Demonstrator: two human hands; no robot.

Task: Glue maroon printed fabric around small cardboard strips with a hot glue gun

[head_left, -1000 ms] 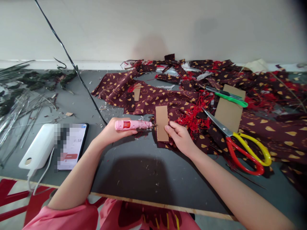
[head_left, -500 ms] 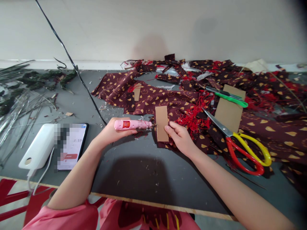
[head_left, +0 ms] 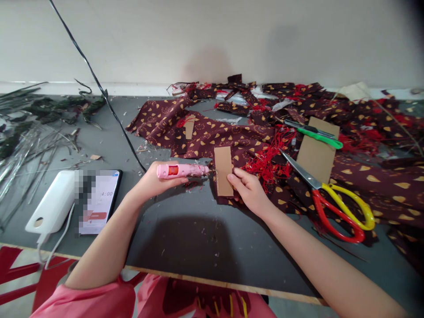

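Observation:
My left hand (head_left: pixel 153 183) is closed around a pink hot glue gun (head_left: pixel 180 171), whose nozzle points right at the left edge of a small cardboard rectangle (head_left: pixel 224 172). Whether the tip touches the cardboard I cannot tell. Thumb and fingers of my right hand (head_left: pixel 247 187) pinch the cardboard by its right edge. Under and behind the cardboard lies dark maroon cloth (head_left: pixel 205 137) with yellow leaf-like prints. A tangle of red threads (head_left: pixel 273 159) rests on the cloth beyond my right hand.
Scissors (head_left: pixel 331 196) with red and yellow handles lie at right, near a green-handled tool (head_left: pixel 319 138) on a larger cardboard piece (head_left: pixel 309 159). At left are a phone (head_left: pixel 102 203), a white power bank (head_left: pixel 53 201), a hanging black cable (head_left: pixel 88 64) and wire strands (head_left: pixel 29 154).
The glue gun and my left hand have shifted very slightly left. My right hand and the cardboard stay in place. The phone's timer reads 4:00 instead of 3:59.

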